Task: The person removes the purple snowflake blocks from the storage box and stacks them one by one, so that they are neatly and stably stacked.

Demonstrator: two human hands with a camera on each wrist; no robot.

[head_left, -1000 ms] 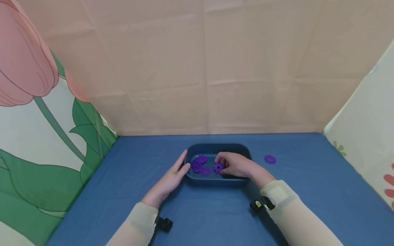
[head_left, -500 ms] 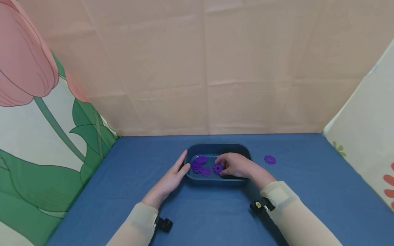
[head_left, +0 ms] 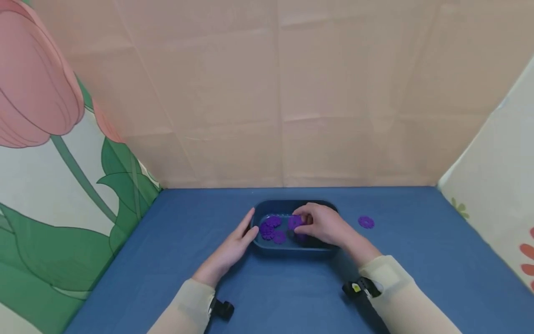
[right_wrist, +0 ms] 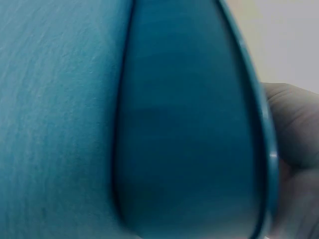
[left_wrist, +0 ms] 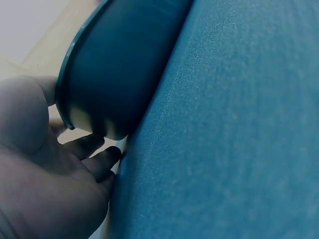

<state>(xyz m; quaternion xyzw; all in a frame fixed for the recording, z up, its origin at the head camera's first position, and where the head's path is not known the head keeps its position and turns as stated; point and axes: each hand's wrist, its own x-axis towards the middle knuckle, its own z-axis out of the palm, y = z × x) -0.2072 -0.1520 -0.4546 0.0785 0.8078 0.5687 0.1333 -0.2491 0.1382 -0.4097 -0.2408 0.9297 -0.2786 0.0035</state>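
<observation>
Purple disc (head_left: 295, 222), thin and roundish, is what we see pinched in the grip of the right hand (head_left: 327, 224), thumb on the near side and fingers on the far side, over the middle of the dark blue tray (head_left: 292, 249). We judge it light and fairly stiff, probably smooth plastic that could slide, and not fragile; its outer edge, taken between thumb and fingertips, looks the best hold. We cannot tell whether it is clear of the tray floor; a further bit of purple shows just below it, partly hidden by the thumb. Our right forearm comes in from the near right, the wrist over the tray's right end and the back of the hand turned up. Our left hand (head_left: 231, 246) reaches in from the near left with fingers and thumb fairly straight, touching the tray's left end and grasping no disc; we take that as steadying. Inside the tray, to the left, lies a cluster of purple discs (head_left: 267, 230), some overlapping. Outside, to the right of the tray, a lone disc (head_left: 366, 222) lies flat on the blue-covered bench (head_left: 283, 292).
</observation>
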